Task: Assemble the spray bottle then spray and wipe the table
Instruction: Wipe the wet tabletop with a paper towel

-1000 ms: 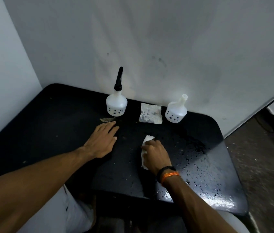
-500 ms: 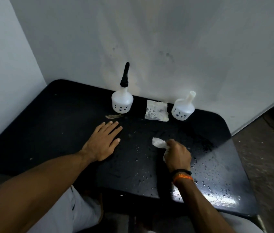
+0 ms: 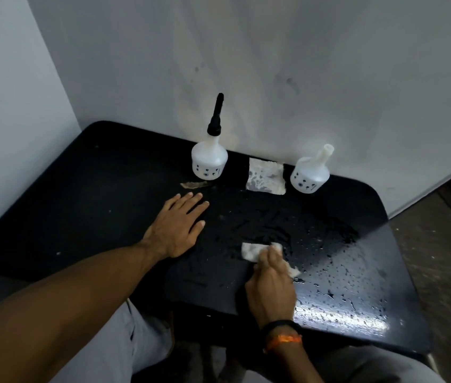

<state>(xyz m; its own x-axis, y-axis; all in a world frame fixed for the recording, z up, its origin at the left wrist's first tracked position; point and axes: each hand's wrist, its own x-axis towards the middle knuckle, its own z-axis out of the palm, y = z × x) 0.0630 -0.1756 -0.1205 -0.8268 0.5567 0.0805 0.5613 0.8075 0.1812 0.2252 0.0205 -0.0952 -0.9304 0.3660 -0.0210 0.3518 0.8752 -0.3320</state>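
Observation:
A black table (image 3: pixel 67 205) fills the view, its right half beaded with water drops. My right hand (image 3: pixel 271 286) presses a small white cloth (image 3: pixel 252 251) onto the wet patch near the front edge. Flat on the table to its left lies my left hand (image 3: pixel 176 229), fingers spread, holding nothing. At the back by the wall stands a white bottle with a long black nozzle (image 3: pixel 210 158). A second white bottle (image 3: pixel 310 172) without a black nozzle stands to the right of it.
A white folded cloth (image 3: pixel 265 176) lies between the two bottles. A small brownish scrap (image 3: pixel 194 185) lies in front of the left bottle. White walls close the back and left. Bare floor (image 3: pixel 445 258) lies to the right of the table.
My right hand has slid the white cloth to the right and then back toward the front edge. My left hand has stayed flat in place.

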